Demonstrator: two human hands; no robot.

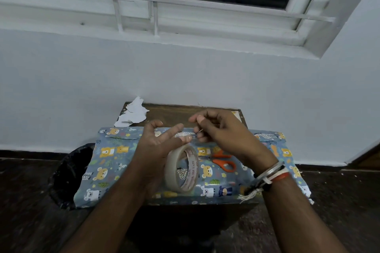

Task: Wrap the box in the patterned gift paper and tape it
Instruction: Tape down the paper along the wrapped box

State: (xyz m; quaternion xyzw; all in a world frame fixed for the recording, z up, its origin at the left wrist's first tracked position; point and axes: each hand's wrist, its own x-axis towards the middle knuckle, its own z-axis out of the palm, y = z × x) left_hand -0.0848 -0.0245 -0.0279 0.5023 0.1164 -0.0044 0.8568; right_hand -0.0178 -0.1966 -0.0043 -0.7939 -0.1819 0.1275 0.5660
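From the head view, the paper-wrapped box [213, 185] lies on the table [174, 112], and I judge we're taping the seam. The left hand [158, 146] shows spread fingers with the tape roll [182, 168] at its palm. The right hand [222, 131] pinches what looks like the tape end [199, 130], which next needs stretching over the seam.

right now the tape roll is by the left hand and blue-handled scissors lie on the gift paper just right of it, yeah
Not quite: the scissors have orange handles, not blue. The head view shows them lying on the gift paper just right of the tape roll, which is by the left hand.
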